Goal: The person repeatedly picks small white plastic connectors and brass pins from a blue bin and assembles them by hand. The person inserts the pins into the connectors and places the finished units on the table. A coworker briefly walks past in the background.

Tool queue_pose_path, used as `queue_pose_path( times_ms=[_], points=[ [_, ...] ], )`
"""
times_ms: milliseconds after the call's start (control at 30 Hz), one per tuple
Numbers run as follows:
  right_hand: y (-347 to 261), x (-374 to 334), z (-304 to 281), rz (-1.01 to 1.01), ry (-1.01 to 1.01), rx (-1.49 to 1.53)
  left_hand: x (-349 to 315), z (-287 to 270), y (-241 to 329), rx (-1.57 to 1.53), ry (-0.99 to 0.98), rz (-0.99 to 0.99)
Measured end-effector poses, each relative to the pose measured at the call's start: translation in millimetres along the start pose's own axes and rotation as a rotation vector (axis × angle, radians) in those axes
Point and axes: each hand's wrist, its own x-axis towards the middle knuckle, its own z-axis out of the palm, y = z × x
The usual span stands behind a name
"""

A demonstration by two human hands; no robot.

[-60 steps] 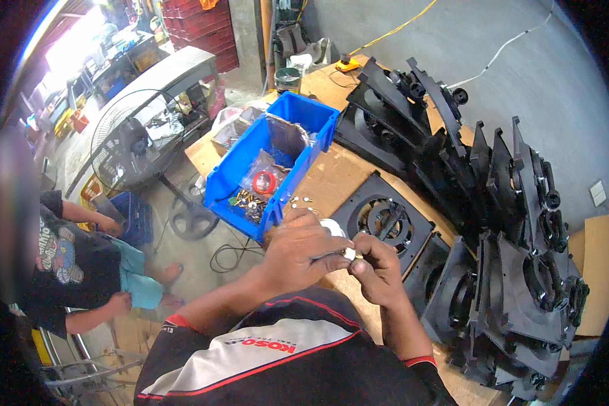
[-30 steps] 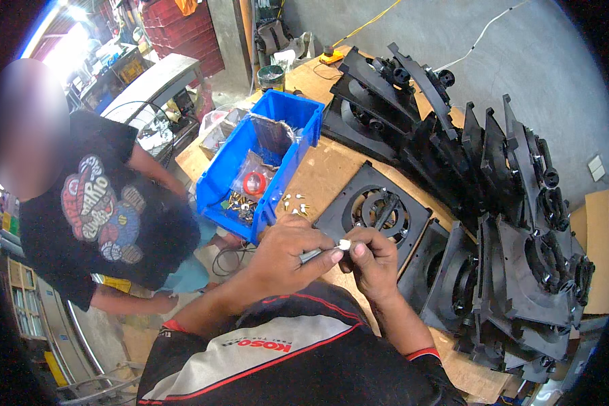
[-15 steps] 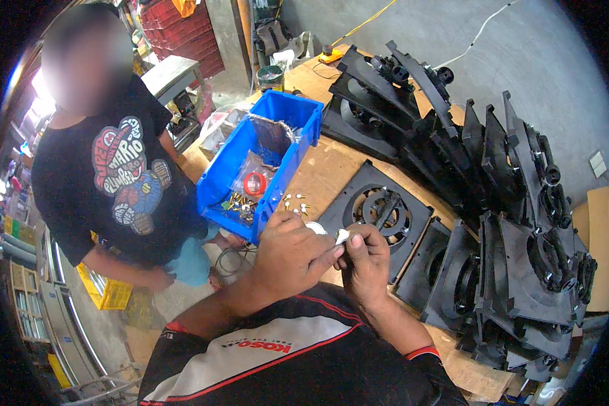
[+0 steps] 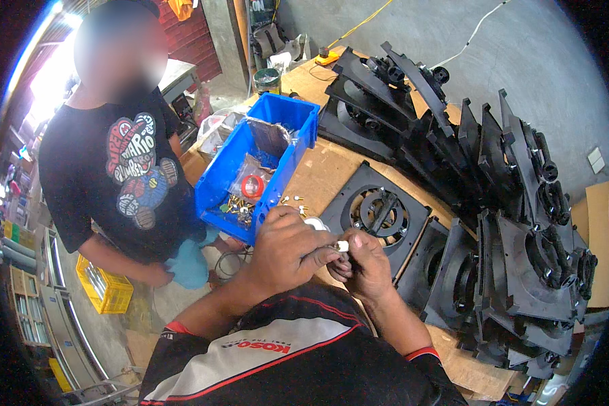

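My left hand (image 4: 292, 242) and my right hand (image 4: 368, 265) meet above the table's near edge, fingers closed. Between their fingertips is a small fitting (image 4: 343, 246) wrapped in white tape, pinched by my right thumb and fingers. My left thumb and forefinger press against its other side, closed on the tape. A white tape roll (image 4: 315, 223) shows partly behind my left fingers; whether they grip it is hidden. Just beyond lie several small brass fittings (image 4: 298, 199) with white ends. A black square plate (image 4: 354, 184) with a round ringed opening lies flat to the right.
A blue bin (image 4: 292, 169) left of my hands holds brass fittings, plastic bags and a red ring (image 4: 252, 186). Many black plates (image 4: 446, 155) lean in stacks across the right side of the wooden table (image 4: 318, 166). A person (image 4: 115, 169) stands at the left, near a yellow crate (image 4: 108, 287).
The white tape stood out as a loose, pointed flap between my fingers; now it sits compactly around the fitting. My right fingers have shifted their grip. The person at the left appears further right.
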Motion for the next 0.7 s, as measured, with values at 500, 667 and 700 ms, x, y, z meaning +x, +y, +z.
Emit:
queue_pose_path(
  times_ms=[500, 667, 700],
  points=[
    [2, -6, -13, 0.206, -0.044, -0.029, -6, 5, 2, -0.054, -0.031, 0.025],
    [12, -1, -21, -0.278, 0.046, -0.8, -18, 9, -2, -0.079, -0.021, -0.034],
    [9, 0, -20, -0.267, 0.039, -0.786, -19, 7, -2, -0.051, -0.039, -0.034]
  ],
)
